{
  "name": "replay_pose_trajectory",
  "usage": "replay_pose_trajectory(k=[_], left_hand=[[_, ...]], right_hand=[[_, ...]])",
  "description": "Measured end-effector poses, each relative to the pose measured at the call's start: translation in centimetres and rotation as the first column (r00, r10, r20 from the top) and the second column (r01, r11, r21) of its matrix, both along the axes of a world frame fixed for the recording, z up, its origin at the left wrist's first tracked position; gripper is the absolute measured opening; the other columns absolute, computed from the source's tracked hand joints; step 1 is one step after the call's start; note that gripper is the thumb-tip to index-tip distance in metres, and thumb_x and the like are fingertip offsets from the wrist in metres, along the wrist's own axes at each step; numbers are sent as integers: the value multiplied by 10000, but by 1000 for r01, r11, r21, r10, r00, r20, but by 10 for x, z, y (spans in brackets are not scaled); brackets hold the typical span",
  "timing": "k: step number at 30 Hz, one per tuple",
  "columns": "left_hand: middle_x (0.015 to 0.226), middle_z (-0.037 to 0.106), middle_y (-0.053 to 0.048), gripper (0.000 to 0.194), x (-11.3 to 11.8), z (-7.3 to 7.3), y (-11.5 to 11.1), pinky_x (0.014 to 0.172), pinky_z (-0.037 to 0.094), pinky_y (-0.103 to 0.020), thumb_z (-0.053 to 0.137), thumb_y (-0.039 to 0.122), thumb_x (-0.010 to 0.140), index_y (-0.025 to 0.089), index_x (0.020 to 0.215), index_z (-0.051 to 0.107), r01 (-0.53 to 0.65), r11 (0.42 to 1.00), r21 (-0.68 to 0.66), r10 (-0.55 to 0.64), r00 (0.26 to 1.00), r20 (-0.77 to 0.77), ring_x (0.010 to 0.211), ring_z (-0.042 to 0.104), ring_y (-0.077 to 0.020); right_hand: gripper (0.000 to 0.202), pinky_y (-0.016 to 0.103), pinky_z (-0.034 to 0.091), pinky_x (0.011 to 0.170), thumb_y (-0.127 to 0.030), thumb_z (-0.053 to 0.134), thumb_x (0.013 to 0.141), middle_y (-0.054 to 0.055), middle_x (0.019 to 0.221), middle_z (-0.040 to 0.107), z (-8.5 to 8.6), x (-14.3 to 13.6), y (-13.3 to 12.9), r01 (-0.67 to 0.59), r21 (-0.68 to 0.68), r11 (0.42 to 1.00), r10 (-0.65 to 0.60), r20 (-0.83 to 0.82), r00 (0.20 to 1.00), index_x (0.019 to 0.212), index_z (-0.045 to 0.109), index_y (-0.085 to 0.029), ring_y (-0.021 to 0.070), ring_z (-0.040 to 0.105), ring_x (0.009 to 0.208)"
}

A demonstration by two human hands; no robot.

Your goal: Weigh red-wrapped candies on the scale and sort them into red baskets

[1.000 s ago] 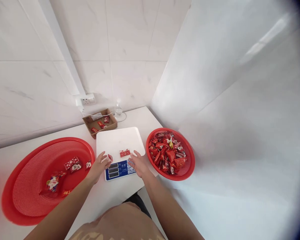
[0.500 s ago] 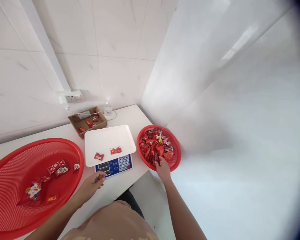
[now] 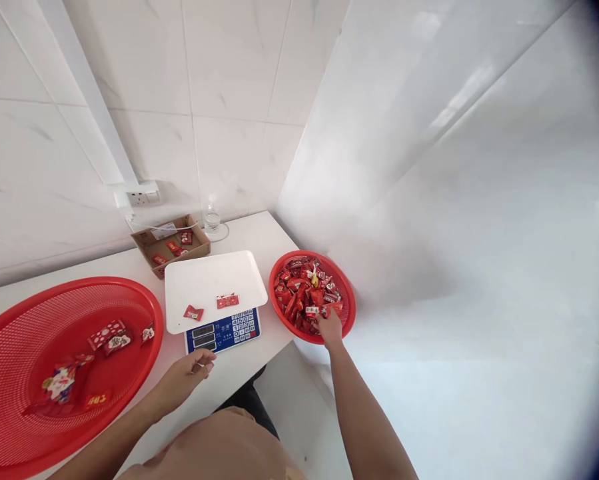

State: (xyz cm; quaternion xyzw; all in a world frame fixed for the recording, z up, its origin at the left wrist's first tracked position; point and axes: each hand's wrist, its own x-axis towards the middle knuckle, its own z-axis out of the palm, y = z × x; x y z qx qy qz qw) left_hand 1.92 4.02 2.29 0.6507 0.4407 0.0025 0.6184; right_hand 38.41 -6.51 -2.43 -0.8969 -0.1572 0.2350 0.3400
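Observation:
My right hand (image 3: 330, 328) reaches into the small red basket (image 3: 348, 327), which is heaped with wrapped candies (image 3: 299, 283). Its fingers are closed on a red-and-white wrapped candy (image 3: 312, 311) at the near side of the pile. In front of the digital scale (image 3: 224, 333), my left hand (image 3: 192, 372) hovers with loosely bent fingers and nothing in it. Two red candy packets lie on the scale's white tray (image 3: 209, 283): a twisted one (image 3: 193, 313) at left and a flat patterned one (image 3: 228, 301) beside it.
A large red basket (image 3: 144, 293) at left holds several candy packets. Behind the tray stands a cardboard box (image 3: 199, 250) with a few red packets in it, and a clear bottle (image 3: 212, 220) near the wall. White panels rise close on the right.
My right hand has shifted slightly within the small basket, and a red-and-white candy now shows at its fingertips. My left hand has moved a little lower, its fingers less curled.

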Motion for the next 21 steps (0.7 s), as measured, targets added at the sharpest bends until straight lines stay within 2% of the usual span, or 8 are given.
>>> replay_pose_trajectory(k=[2, 3, 5, 7, 12, 16, 19, 21], left_hand=[[945, 617, -49, 358, -2, 0, 0, 803, 442, -316, 496, 489, 749, 214, 962, 578, -6, 1000, -27, 6, 1000, 0, 875, 596, -209], [952, 612, -48, 364, -2, 0, 0, 805, 442, -316, 501, 493, 745, 213, 965, 577, -10, 999, -40, 10, 1000, -3, 878, 595, -209], [948, 609, -45, 373, -1, 2, 0, 806, 444, -316, 515, 503, 732, 213, 956, 581, -22, 998, -58, 22, 1000, -2, 877, 593, -208], [930, 612, -42, 375, 2, 4, -2, 800, 445, -316, 536, 508, 714, 213, 940, 589, -35, 997, -65, 36, 999, 13, 867, 593, -208], [886, 617, -47, 362, 8, 10, -4, 754, 451, -325, 572, 484, 693, 198, 912, 601, -41, 994, -106, 47, 998, 50, 817, 599, -207], [894, 634, -48, 360, 9, 11, -2, 755, 453, -334, 599, 477, 689, 200, 920, 600, -62, 987, -150, 74, 994, 76, 810, 598, -203], [980, 639, -67, 400, 12, 16, -2, 811, 451, -352, 599, 495, 711, 207, 988, 593, -90, 963, -254, 125, 984, 125, 885, 602, -213], [1101, 611, -95, 466, 16, 22, -4, 862, 439, -365, 602, 508, 724, 218, 1087, 556, -110, 930, -351, 183, 967, 180, 1001, 578, -229]], right_hand=[[428, 323, 544, 689, -305, 539, 759, 53, 954, 664, 3, 4, -7, 132, 170, 977, -115, -107, 988, 1175, 485, -221, 191, 662, 790], [423, 311, 553, 677, -308, 588, 722, 34, 922, 670, 5, 5, -9, 222, 276, 935, -170, -201, 965, 1129, 509, -223, 179, 662, 763], [439, 290, 563, 654, -280, 695, 616, -3, 838, 675, 6, 4, -13, 419, 443, 793, -234, -414, 880, 1026, 548, -227, 163, 660, 718], [466, 259, 563, 622, -223, 746, 543, -35, 780, 670, 8, 2, -13, 543, 490, 682, -250, -542, 802, 968, 556, -236, 140, 652, 679], [375, 202, 556, 572, -107, 731, 541, -52, 705, 661, 12, -7, -7, 680, 463, 568, -266, -679, 684, 853, 561, -227, 105, 635, 620], [293, 177, 555, 566, -87, 713, 576, -58, 671, 651, 22, -12, -4, 725, 459, 513, -268, -717, 643, 787, 561, -223, 90, 624, 601], [243, 157, 547, 569, -98, 716, 602, -45, 686, 663, 35, -25, -2, 698, 474, 537, -187, -740, 646, 776, 586, -205, 77, 619, 603], [238, 160, 544, 568, -115, 736, 604, -35, 706, 675, 46, -44, 2, 645, 494, 583, -80, -755, 651, 785, 606, -197, 78, 620, 610]])
